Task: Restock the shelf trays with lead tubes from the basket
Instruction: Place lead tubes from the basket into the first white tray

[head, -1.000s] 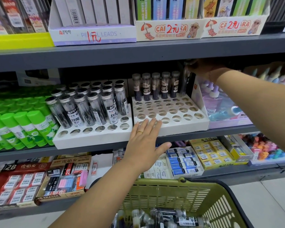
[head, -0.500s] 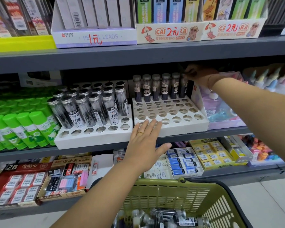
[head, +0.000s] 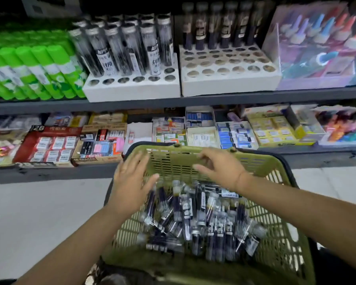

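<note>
both grips have dropped from the shelf to the basket, because the next tubes lie heaped in it. left grip and right grip hover wide and empty above the pile, ready to pick. right tray has mostly bare holes, so it likely gets them.

2 grey shelves, green glue sticks, eraser boxes, pale floor below.

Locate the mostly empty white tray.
Head view, upper right of centre: the mostly empty tray sits on the shelf, between the fuller tray on its left and a purple display box.
</note>
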A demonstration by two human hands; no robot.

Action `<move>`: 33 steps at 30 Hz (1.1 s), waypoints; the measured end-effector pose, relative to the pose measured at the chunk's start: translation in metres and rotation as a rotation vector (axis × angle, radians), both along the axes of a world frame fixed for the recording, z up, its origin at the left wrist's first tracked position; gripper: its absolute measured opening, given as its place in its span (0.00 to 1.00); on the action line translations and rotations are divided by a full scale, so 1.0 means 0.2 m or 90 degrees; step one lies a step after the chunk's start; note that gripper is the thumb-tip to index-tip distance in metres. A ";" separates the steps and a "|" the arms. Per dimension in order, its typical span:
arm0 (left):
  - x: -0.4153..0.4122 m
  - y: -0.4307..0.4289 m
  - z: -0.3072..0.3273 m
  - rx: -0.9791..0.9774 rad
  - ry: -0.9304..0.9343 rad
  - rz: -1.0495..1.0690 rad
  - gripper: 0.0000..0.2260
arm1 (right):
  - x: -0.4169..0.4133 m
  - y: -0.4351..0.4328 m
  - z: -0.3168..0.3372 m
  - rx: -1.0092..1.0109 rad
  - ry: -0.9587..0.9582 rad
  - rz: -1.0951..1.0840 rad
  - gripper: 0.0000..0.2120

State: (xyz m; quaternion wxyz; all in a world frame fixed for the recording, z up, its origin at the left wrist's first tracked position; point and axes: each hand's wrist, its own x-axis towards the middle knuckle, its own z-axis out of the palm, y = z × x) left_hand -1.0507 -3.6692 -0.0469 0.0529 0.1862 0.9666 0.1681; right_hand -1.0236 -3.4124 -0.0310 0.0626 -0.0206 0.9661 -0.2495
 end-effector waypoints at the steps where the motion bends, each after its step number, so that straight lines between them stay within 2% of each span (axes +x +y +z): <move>1: 0.01 -0.09 -0.06 -0.038 -0.010 0.039 0.36 | 0.05 -0.03 -0.14 -0.002 -0.131 -0.060 0.21; 3: 0.04 -0.18 -0.11 -0.056 -0.014 0.071 0.33 | 0.15 -0.06 -0.37 0.017 -0.320 -0.172 0.26; 5: 0.06 -0.18 -0.11 0.034 -0.024 0.134 0.32 | 0.20 -0.09 -0.51 -0.007 -0.400 -0.282 0.28; 6: 0.07 -0.17 -0.10 0.091 -0.041 0.183 0.33 | 0.21 -0.12 -0.55 -0.064 -0.398 -0.359 0.31; 8: 0.07 -0.15 -0.11 0.145 -0.051 0.238 0.32 | 0.21 -0.18 -0.61 -0.216 -0.398 -0.516 0.54; 9: 0.07 -0.16 -0.11 0.140 -0.051 0.245 0.31 | 0.21 -0.21 -0.63 -0.263 -0.388 -0.561 0.59; 11: 0.07 -0.15 -0.12 0.130 -0.049 0.246 0.30 | 0.20 -0.28 -0.67 -0.276 -0.366 -0.592 0.56; 15: 0.06 -0.14 -0.11 0.134 -0.046 0.255 0.29 | 0.22 -0.44 -0.75 -0.268 -0.410 -0.512 0.55; 18: 0.06 -0.14 -0.12 0.140 -0.040 0.253 0.29 | 0.22 -0.48 -0.79 -0.225 -0.441 -0.455 0.45; 20: 0.06 -0.14 -0.13 0.132 -0.034 0.254 0.29 | 0.21 -0.45 -0.77 -0.261 -0.454 -0.453 0.39; 22: 0.06 -0.14 -0.13 0.124 -0.027 0.251 0.29 | 0.21 -0.40 -0.76 -0.320 -0.455 -0.448 0.40; 27: 0.05 -0.14 -0.14 0.085 -0.029 0.244 0.32 | 0.27 -0.28 -0.63 -0.459 -0.492 -0.337 0.47; 30: 0.07 -0.10 -0.12 0.017 0.044 0.144 0.34 | 0.24 -0.25 -0.46 -0.538 -0.551 -0.282 0.48; 31: 0.08 -0.07 -0.10 0.030 0.035 0.106 0.35 | 0.22 -0.24 -0.38 -0.561 -0.561 -0.252 0.44; 33: 0.12 0.03 -0.04 0.167 -0.104 0.119 0.39 | 0.18 -0.22 -0.21 -0.584 -0.560 -0.194 0.26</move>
